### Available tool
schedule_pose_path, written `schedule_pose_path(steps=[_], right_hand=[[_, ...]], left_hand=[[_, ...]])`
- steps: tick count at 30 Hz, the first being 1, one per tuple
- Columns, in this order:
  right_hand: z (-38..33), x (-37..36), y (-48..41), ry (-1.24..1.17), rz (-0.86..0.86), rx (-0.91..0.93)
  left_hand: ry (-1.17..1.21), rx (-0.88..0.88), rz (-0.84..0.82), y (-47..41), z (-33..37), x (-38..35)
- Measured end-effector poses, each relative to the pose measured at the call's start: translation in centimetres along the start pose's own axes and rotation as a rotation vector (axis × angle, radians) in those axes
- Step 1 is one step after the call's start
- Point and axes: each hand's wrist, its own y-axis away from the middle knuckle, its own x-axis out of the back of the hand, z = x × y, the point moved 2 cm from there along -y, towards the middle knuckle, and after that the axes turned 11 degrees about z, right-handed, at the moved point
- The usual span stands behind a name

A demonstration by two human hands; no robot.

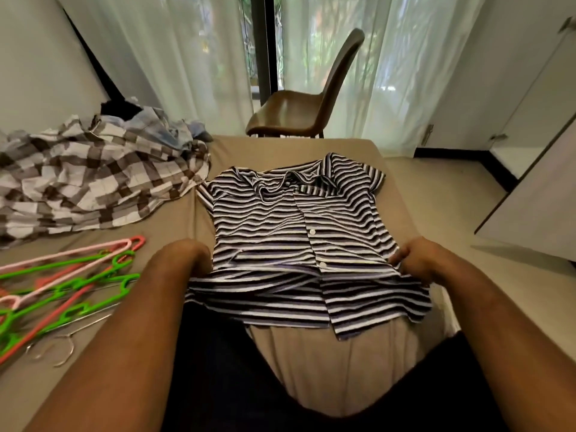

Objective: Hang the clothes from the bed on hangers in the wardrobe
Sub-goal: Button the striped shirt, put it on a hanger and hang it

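Observation:
A striped short-sleeved shirt (296, 232) lies spread flat on the beige bed (174, 226), collar away from me, front buttoned. My left hand (190, 257) grips its lower left side, fingers curled under the cloth and hidden. My right hand (414, 257) pinches the lower right side of the shirt. A pile of checked and blue clothes (93, 182) lies on the bed at the left. Several green, pink and red plastic hangers (65, 285) lie at the near left of the bed. White wardrobe doors (536, 169) stand at the right.
A brown chair (305, 107) stands beyond the foot of the bed, in front of sheer white curtains (174, 57) and a window. A strip of floor (452, 201) runs between the bed and the wardrobe. My dark-clothed legs fill the bottom of the view.

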Motion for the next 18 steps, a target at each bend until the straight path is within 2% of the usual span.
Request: schedule_pose_path(steps=[2, 3, 5, 7, 8, 10, 12, 15, 18], right_hand=[[0.0, 0.4, 1.0, 0.151, -0.1, 0.0], [0.0, 0.5, 1.0, 0.239, -0.115, 0.012], [-0.5, 0.5, 0.6, 0.364, -0.021, 0.07], [-1.5, 0.1, -0.7, 0.188, 0.145, 0.122], [-2.3, -0.1, -1.3, 0.062, 0.191, 0.159], [-4.5, -0.7, -2.5, -0.074, 0.195, 0.26], [-6.7, -1.6, -4.2, -0.078, 0.172, 0.339], [-9.2, -2.5, -7.5, -0.102, 0.165, 0.332], [-10.8, -2.6, -11.2, -0.14, 0.251, 0.253]], left_hand=[[-0.022, 0.023, -0.121, -0.5, -0.3, -0.4], [-0.01, 0.024, -0.112, -0.7, -0.4, -0.3], [0.038, 0.039, 0.062, -2.7, -0.4, -0.1], [0.132, -0.06, 0.271, -2.8, 1.4, 1.2], [0.217, -0.121, 0.323, -2.1, 3.0, 1.8], [0.343, -0.217, 0.374, -1.5, 6.0, 2.6], [0.455, -0.279, 0.417, -2.5, 8.5, 2.8], [0.584, -0.274, 0.504, -6.0, 9.9, 2.4], [0.621, -0.153, 0.748, -9.0, 10.3, 3.3]])
